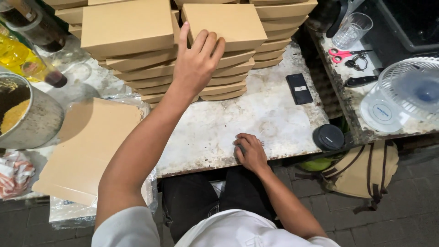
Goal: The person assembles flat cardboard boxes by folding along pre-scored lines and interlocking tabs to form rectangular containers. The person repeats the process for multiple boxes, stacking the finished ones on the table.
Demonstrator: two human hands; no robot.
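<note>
Several stacks of flat brown cardboard boxes point(137, 68) stand at the back of the worn white table point(256, 119). My left hand point(196, 61) reaches up to the middle stack. Its fingers are spread and touch the front edge of the top box point(233, 23), and it holds nothing. My right hand point(250, 153) rests on the table near the front edge. Its fingers are curled in, and I see nothing clearly held under them.
A pile of unfolded cardboard sheets point(87, 146) lies at the left beside a metal pot point(36, 123) and oil bottles point(18, 55). A black flat case point(299, 88) and a black round lid point(328, 136) sit at the right. Beyond are a white fan point(411, 91), pink scissors point(340, 54), a glass point(352, 29) and a tan backpack point(366, 169).
</note>
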